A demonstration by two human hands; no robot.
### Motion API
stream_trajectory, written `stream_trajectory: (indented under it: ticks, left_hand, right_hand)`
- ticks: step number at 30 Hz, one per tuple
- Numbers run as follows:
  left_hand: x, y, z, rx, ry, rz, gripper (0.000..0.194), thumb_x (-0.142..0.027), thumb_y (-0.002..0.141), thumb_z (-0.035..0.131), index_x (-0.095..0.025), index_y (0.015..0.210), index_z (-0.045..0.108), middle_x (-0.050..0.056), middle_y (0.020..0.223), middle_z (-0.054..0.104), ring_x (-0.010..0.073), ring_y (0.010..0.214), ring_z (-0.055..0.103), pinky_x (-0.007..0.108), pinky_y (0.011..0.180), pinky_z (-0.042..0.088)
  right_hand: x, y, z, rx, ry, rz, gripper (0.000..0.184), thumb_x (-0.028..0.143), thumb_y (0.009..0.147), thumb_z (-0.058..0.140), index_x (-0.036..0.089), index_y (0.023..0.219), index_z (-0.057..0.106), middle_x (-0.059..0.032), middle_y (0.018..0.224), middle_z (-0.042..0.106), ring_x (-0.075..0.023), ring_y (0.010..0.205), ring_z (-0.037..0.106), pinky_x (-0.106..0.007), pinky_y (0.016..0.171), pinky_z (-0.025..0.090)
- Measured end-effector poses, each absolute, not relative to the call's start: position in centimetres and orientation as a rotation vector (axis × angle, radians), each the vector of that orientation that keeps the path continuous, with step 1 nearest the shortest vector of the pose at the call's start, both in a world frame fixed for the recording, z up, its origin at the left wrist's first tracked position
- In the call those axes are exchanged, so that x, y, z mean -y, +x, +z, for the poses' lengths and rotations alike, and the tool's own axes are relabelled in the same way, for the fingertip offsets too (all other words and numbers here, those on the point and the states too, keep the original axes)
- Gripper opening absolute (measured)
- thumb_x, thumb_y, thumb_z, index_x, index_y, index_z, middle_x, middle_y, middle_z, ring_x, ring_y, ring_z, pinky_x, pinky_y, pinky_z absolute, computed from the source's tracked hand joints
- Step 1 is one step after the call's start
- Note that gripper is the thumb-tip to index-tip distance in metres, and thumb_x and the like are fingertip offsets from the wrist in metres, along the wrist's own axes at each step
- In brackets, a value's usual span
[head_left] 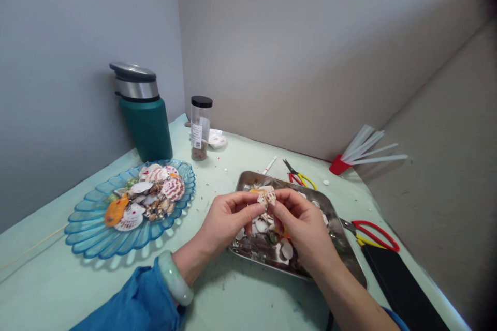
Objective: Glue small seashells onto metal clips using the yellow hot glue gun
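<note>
My left hand [233, 213] and my right hand [301, 220] meet above a metal tray [341, 264]. Between the fingertips of both is a small brown-and-white speckled seashell [267, 198], pinched from either side. Part of the shell is covered by my thumbs and fingers. Below, inside the tray, lie several loose shells, among them a pale flat one [286, 249]. A green bangle [174, 277] circles my left wrist, just past a blue sleeve.
At left a blue scalloped plate [89, 240] carries shells, with a green bottle [149, 129] behind. A lidded jar [200, 132] stands farther back. Pliers [301, 178], scissors [375, 235], a black flat object [399, 284] and a red cup [339, 165] of glue-stick-like rods surround the tray.
</note>
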State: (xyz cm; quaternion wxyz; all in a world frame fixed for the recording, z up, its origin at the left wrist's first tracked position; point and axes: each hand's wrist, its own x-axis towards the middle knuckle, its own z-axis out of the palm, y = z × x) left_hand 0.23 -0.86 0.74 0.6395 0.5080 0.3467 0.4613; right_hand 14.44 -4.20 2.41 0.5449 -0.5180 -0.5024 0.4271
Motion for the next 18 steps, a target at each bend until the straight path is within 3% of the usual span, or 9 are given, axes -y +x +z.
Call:
stream_trajectory:
  ticks: [11,18]
  left_hand:
    - [0.85,0.41,0.65,-0.768,1.183,1.073,0.024,-0.031,0.073,0.069,-0.013,0.089,0.072,-0.002,0.060,0.062,0.0048,0.040,0.048,0.017,0.041,0.040]
    - [0.85,0.52,0.38,-0.773,1.160,1.082,0.024,-0.030,0.072,0.071,-0.014,0.089,0.070,-0.001,0.068,0.064,0.0048,0.042,0.049,0.017,0.041,0.040]
  right_hand:
    - [4.40,14.41,2.64,1.141,-1.271,1.037,0.018,0.034,0.076,0.066,0.017,0.076,0.060,0.0059,0.051,0.048,-0.0073,0.045,0.039,-0.018,0.042,0.032]
    - [4.15,14.59,2.13,1.073,-1.280,1.065,0.021,0.036,0.074,0.068,0.017,0.075,0.059,0.0065,0.052,0.048,-0.0071,0.045,0.038,-0.018,0.042,0.029]
